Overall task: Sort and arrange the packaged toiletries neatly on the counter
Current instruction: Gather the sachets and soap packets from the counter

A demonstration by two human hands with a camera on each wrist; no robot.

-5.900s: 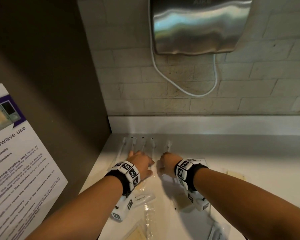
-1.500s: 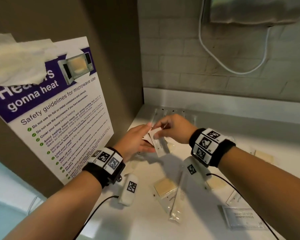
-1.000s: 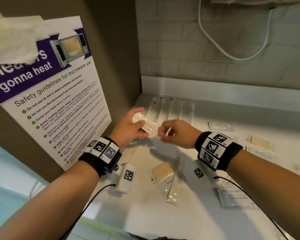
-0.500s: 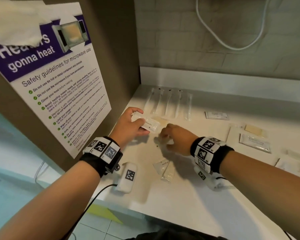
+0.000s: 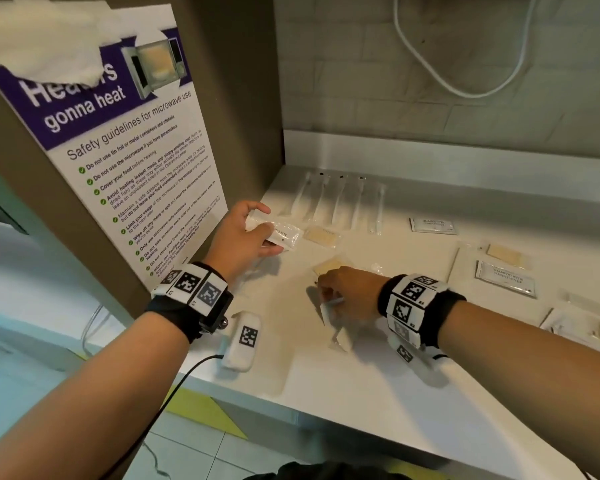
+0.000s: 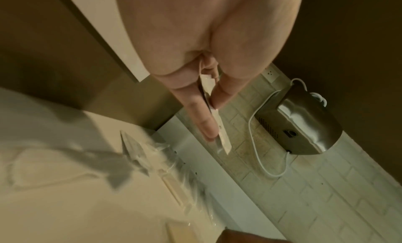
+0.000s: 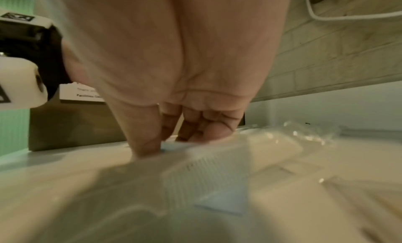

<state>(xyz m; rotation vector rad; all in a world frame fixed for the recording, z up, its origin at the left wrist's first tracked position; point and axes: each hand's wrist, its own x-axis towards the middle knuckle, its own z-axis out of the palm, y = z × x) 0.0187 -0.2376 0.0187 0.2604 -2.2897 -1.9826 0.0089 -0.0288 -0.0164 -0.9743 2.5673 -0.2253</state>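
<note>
My left hand (image 5: 257, 230) holds a small white toothpaste packet (image 5: 286, 235) just above the counter's left side; in the left wrist view the thumb and fingers (image 6: 208, 122) pinch the flat packet (image 6: 223, 140). My right hand (image 5: 328, 292) is down on the white counter (image 5: 378, 393), its fingers curled on a clear plastic packet (image 5: 342, 336). In the right wrist view the fingertips (image 7: 147, 148) press on that packet (image 7: 206, 171), which shows a ribbed pattern. A row of several clear toothbrush packets (image 5: 336, 202) lies at the back.
A tan soap packet (image 5: 321, 234) lies by the left hand and another (image 5: 329, 264) by the right. Shampoo sachets (image 5: 433, 225) (image 5: 506, 279) and more packets (image 5: 504, 254) lie to the right. A brown wall with a poster (image 5: 118, 150) bounds the left.
The hands have parted: my left hand keeps the toothpaste packet, while my right hand has dropped to the counter and closed on the clear packet.
</note>
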